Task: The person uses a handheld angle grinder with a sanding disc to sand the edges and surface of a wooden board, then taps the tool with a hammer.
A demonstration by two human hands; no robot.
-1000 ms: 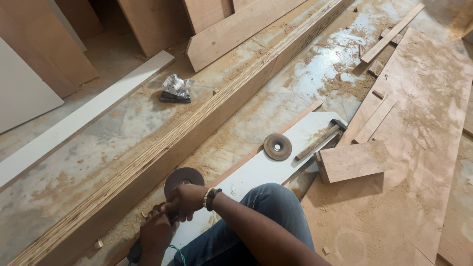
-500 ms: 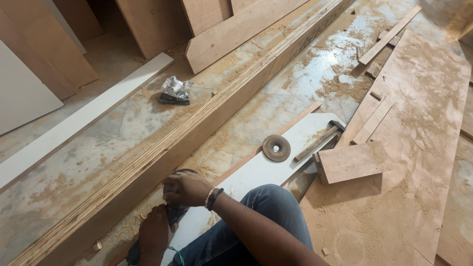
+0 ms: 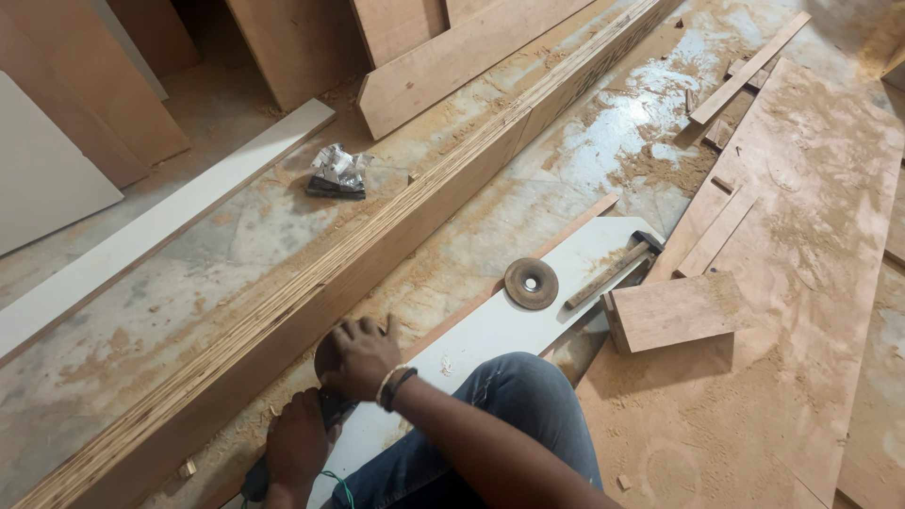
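Angle grinder [image 3: 325, 415]: dark power tool, lower left of frame, mostly hidden under both hands; round brown disc edge shows at top, green cord trails below. Lies on floor, against a long plywood beam [image 3: 377, 245].
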